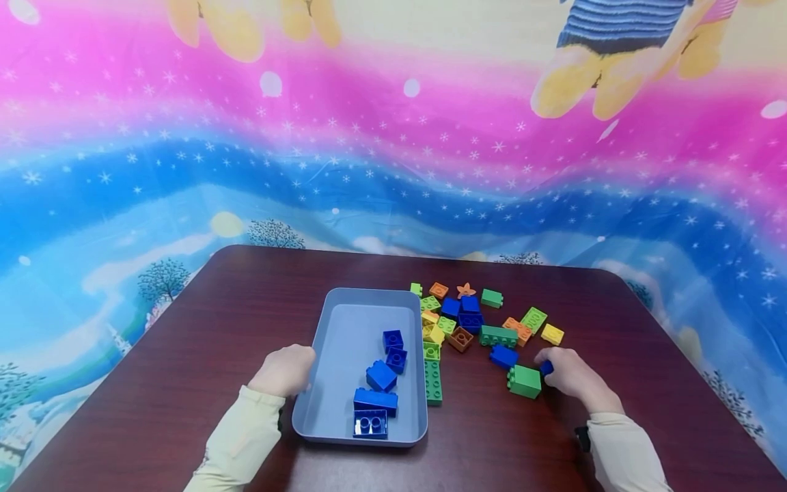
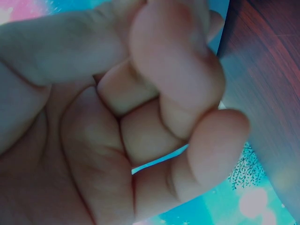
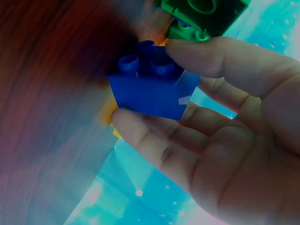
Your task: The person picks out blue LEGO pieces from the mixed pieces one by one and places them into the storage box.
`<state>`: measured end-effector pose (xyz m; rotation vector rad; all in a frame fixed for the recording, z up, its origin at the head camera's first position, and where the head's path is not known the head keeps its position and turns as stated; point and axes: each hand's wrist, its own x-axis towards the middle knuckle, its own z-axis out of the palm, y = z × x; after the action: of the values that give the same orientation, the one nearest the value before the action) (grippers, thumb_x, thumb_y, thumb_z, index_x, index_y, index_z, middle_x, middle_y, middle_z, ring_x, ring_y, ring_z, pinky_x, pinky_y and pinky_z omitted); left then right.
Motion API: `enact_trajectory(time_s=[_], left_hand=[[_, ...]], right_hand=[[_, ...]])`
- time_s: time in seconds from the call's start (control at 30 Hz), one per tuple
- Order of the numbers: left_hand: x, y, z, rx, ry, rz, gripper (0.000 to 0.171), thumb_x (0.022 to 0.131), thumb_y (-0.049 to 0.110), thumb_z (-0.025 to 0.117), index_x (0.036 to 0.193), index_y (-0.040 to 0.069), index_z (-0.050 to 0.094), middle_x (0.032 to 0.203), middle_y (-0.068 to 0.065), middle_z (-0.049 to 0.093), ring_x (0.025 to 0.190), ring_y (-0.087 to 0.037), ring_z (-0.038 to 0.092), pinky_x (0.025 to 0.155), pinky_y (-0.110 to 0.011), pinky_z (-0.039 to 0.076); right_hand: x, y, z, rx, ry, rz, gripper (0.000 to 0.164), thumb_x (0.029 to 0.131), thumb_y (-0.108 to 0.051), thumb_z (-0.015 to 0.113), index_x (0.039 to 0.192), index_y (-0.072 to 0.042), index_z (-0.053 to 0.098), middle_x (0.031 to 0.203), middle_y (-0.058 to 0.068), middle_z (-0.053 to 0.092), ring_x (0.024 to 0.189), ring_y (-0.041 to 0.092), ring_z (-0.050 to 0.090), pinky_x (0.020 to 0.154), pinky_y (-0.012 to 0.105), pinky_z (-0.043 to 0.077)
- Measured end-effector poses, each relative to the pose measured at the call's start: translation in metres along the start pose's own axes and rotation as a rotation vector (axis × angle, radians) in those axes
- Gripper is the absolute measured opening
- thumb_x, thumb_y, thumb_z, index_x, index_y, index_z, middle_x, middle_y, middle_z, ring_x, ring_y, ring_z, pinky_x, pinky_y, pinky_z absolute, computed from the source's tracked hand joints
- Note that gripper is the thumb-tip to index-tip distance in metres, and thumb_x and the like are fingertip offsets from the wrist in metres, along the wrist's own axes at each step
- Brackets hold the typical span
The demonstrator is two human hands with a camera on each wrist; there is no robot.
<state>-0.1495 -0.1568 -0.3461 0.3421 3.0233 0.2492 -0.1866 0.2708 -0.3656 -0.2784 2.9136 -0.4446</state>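
My left hand (image 1: 285,370) grips the left rim of a grey-blue tray (image 1: 335,296); in the left wrist view its curled fingers (image 2: 187,70) hide most of the tray. Inside the tray lie several blue bricks, among them a tilted one (image 1: 381,376) and a long one (image 1: 376,402). On the right, my right hand (image 1: 573,372) pinches a blue brick (image 3: 150,96) between thumb and fingers, studs visible in the right wrist view. Just left of that hand sit a light green brick (image 1: 525,381) and another blue brick (image 1: 504,356).
Right of the tray, loose bricks are scattered over the dark wooden table (image 1: 246,287): green (image 1: 498,335), orange (image 1: 518,330), yellow (image 1: 553,333), brown (image 1: 460,339) and blue (image 1: 470,322). An orange star-shaped piece (image 1: 466,290) lies toward the back. A printed cloth (image 1: 369,171) hangs behind.
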Motion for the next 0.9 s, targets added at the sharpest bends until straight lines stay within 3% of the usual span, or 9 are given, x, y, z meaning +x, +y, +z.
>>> enact_trajectory(time_s=[0.33,0.9], left_hand=[[-0.001,0.001,-0.001,-0.008,0.001,-0.003,0.014,0.069,-0.004,0.072,0.065,0.002,0.059,0.063,-0.013,0.065,0.053,-0.02,0.056,0.05,-0.037,0.052],[0.0,-0.001,0.002,-0.009,0.002,-0.003,0.014,0.069,-0.004,0.071,0.066,0.002,0.059,0.063,-0.013,0.065,0.053,-0.02,0.055,0.05,-0.037,0.052]], right_hand=[[-0.003,0.0,-0.002,0.004,0.058,-0.022,0.026,0.075,0.01,0.062,0.101,0.012,0.065,0.101,0.035,0.063,0.089,0.042,0.058,0.073,0.055,0.055],[-0.004,-0.014,-0.008,0.039,0.193,0.012,0.035,0.081,-0.001,0.065,0.111,0.015,0.06,0.11,0.041,0.057,0.095,0.05,0.054,0.077,0.058,0.055]])
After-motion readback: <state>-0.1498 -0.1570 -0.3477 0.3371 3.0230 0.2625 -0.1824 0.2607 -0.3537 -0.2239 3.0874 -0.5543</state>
